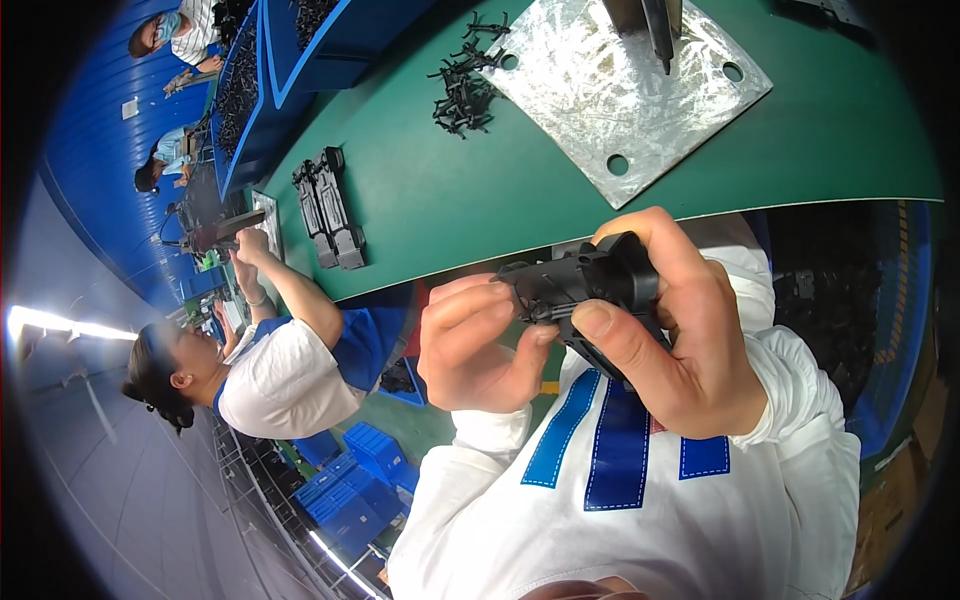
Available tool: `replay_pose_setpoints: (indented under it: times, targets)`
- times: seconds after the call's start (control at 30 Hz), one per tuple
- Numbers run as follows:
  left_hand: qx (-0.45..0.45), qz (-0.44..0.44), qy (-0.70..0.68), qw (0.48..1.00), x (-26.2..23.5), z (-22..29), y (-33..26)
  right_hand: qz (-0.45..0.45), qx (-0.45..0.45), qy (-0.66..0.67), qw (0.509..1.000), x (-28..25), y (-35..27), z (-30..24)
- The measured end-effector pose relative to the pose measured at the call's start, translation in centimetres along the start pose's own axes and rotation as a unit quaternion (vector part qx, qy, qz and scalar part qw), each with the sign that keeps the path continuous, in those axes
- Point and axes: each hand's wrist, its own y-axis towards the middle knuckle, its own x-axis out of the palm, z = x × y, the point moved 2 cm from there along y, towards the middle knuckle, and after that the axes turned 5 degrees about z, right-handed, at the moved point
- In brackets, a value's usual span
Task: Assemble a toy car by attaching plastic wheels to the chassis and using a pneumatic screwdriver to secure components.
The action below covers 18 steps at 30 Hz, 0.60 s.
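A black moulded plastic part (585,285) is held up in front of my chest, just off the table's near edge. My right hand (690,340) is closed around its right end, the thumb pressing on the near side. At its left end, my left hand (475,345) pinches with bent fingers and thumb; whether a separate small piece sits between those fingertips is too small to tell. Two similar long black plastic parts (328,208) lie side by side on the green table (400,180). Farther back is a loose pile of small black plastic pieces (465,90).
A scratched metal plate (600,100) with holes lies at the back, a metal tool post (655,30) above it. Blue bins (320,60) with small black parts stand at the far left. A co-worker (290,370) works to the left; a blue crate (890,400) is at right.
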Motion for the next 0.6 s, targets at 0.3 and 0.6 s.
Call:
replay_pose_setpoints:
  times: [0.3, 0.6]
  targets:
    - [0.091, -0.04, 0.022, 0.995, -0.4, -0.3, 0.8, 0.007, -0.041, -0.029, 0.999, 0.0, -0.1, 0.2]
    - [0.213, -0.117, 0.076, 0.967, -1.3, 0.5, 2.9, -0.015, -0.008, 0.006, 1.0, -0.1, 0.4, 0.2]
